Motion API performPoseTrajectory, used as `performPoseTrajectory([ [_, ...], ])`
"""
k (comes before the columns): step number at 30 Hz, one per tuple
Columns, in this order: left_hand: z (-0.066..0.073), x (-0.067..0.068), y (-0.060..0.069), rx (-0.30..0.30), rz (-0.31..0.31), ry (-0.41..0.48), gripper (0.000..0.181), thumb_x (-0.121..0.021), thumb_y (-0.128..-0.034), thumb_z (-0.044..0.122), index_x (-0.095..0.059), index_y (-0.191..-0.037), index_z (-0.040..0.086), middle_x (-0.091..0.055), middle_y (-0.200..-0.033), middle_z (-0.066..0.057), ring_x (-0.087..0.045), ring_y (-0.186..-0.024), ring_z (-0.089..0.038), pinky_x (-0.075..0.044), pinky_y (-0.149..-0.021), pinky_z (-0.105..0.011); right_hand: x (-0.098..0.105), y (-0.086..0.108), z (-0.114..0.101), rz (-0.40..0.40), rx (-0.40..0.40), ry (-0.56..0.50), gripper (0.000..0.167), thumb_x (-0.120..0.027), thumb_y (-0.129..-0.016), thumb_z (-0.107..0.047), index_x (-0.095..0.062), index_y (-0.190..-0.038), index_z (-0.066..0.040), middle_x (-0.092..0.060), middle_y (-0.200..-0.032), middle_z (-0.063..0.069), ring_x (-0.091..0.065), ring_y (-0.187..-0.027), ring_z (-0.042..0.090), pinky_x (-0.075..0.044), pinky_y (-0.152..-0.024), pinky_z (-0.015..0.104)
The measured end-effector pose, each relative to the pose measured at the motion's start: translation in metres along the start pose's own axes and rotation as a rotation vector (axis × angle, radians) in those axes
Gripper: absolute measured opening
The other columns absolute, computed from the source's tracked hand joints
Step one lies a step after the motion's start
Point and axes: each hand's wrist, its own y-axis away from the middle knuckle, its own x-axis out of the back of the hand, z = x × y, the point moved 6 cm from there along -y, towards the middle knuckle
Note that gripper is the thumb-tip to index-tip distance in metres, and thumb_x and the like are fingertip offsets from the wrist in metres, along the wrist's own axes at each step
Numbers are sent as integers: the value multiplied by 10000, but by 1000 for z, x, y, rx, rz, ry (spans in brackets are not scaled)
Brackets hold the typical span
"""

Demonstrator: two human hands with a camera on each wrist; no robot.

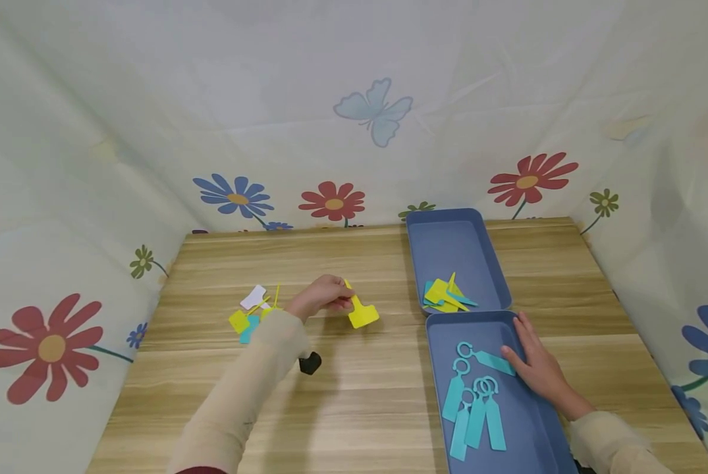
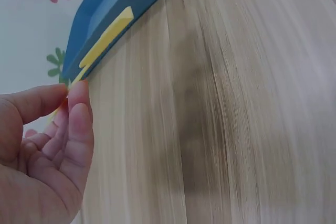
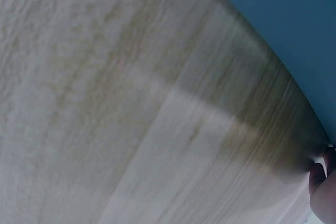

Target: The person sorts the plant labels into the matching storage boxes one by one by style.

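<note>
The left hand pinches the thin stem of a yellow tag between thumb and fingertips, its wide end hanging toward the near side. The tag is above the middle of the table, with a stretch of wood between it and the near tray and more wood toward the near side. The right hand rests at that tray's right rim, fingers straight, thumb spread apart from them on the inner side.

The far tray meets the near one end to end; its far end reaches the table's back edge, by the flowered cloth. Mixed tags lie at its near end, and teal hooked tags lie in the near tray. Another small pile is left of the left hand.

The left wrist view shows the pinch plainly, the tag nearly edge-on before a blue tray. The right wrist view, dim, shows a tray's outer side and fingertips at its edge, which the head view hides.
</note>
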Motion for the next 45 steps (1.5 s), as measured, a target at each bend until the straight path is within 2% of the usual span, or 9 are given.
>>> performPoseTrajectory([
  [4, 9, -11, -4, -36, 20, 70, 150, -569, -855, 159, -545, -890, 15, -611, -713, -46, -596, -606, -118, -488, -828, -377, 0, 0, 0, -1, 0, -1, 697, -518, -879, -290, -145, -1406, -26, -80, -1474, 173, -203, -1272, 464, -255, -871, 665],
  [14, 25, -49, -16, -92, 45, 323, 213, -546, -869, 135, -529, -1014, -20, -640, -804, -93, -637, -688, -129, -434, -912, -422, 0, 0, 0, 1, 2, -2, 697, -521, -877, -289, -151, -1403, -20, -92, -1469, 185, -204, -1273, 463, -256, -873, 662],
  [25, 49, -91, -10, -74, 89, 473, 274, -421, -916, 97, -491, -1113, -80, -593, -1061, -249, -611, -670, -96, -510, -774, -283, -1, 1, 0, 3, -8, 4, 697, -524, -875, -282, -153, -1402, -16, -87, -1470, 182, -202, -1273, 463, -252, -873, 668],
  [28, 42, -103, -31, -73, 148, 510, 296, -416, -921, 105, -490, -1141, -78, -626, -1012, -212, -641, -730, -145, -522, -682, -239, 0, 0, 0, 3, -8, 3, 697, -521, -877, -287, -151, -1403, -19, -85, -1471, 179, -200, -1275, 459, -253, -876, 664],
  [33, 1, -132, -121, -115, 154, 622, 272, -442, -907, 188, -537, -1075, -3, -682, -833, -96, -663, -713, -167, -531, -590, -251, -1, 0, 1, 1, -4, 0, 696, -514, -881, -293, -145, -1406, -25, -79, -1475, 170, -203, -1274, 460, -255, -875, 661],
  [35, 2, -141, -125, -103, 128, 664, 243, -431, -903, 183, -546, -1025, 7, -683, -795, -89, -663, -698, -171, -531, -582, -247, -2, 0, 1, 2, -1, 3, 694, -513, -881, -291, -145, -1406, -25, -73, -1478, 161, -207, -1272, 461, -258, -873, 661],
  [37, 15, -146, -102, -59, 109, 676, 271, -400, -917, 170, -535, -1079, 1, -680, -862, -126, -664, -760, -188, -521, -582, -212, -2, 0, 1, 3, 1, 0, 693, -513, -882, -287, -144, -1406, -24, -67, -1481, 155, -203, -1274, 460, -256, -874, 661],
  [40, 44, -150, -48, 1, 81, 649, 311, -361, -925, 107, -476, -1171, -44, -651, -975, -189, -657, -779, -182, -501, -577, -164, -2, 0, 1, 2, -2, -3, 695, -513, -882, -288, -140, -1407, -26, -64, -1481, 154, -193, -1280, 456, -253, -878, 661],
  [45, 42, -161, -42, 21, 73, 566, 344, -384, -900, 52, -428, -1215, -82, -647, -982, -202, -621, -612, -93, -446, -454, -122, -1, 0, 1, 0, -5, -4, 695, -514, -881, -287, -142, -1406, -21, -64, -1480, 161, -189, -1279, 460, -251, -882, 661],
])
